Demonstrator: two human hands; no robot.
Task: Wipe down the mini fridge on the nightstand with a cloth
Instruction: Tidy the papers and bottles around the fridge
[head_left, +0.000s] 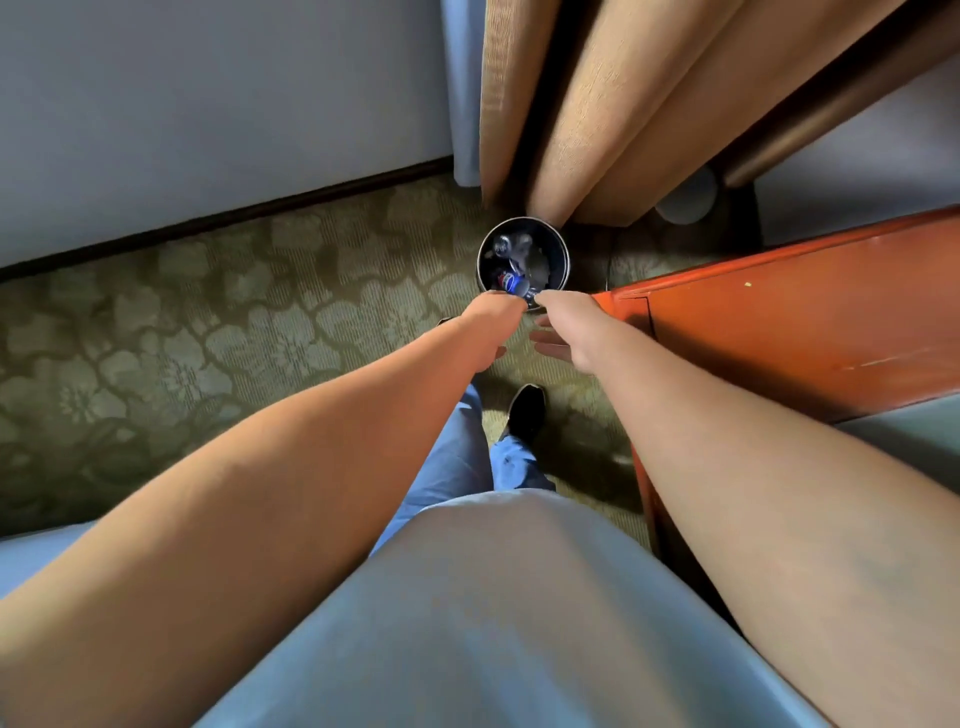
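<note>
Head view, straight down over floor (218, 322)

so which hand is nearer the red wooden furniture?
Right. The right hand reaches toward the bin just beside the corner of the red wooden furniture; the left hand is farther from it, on the other side of the right hand.

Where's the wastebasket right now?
In the head view, the wastebasket stands on the carpet at centre, below the curtain, left of the wooden cabinet, just beyond both hands.

Green floral carpet (208, 322); grey wall (208, 104); tan curtain (597, 104); red-brown wooden cabinet (805, 322) at right.
</note>
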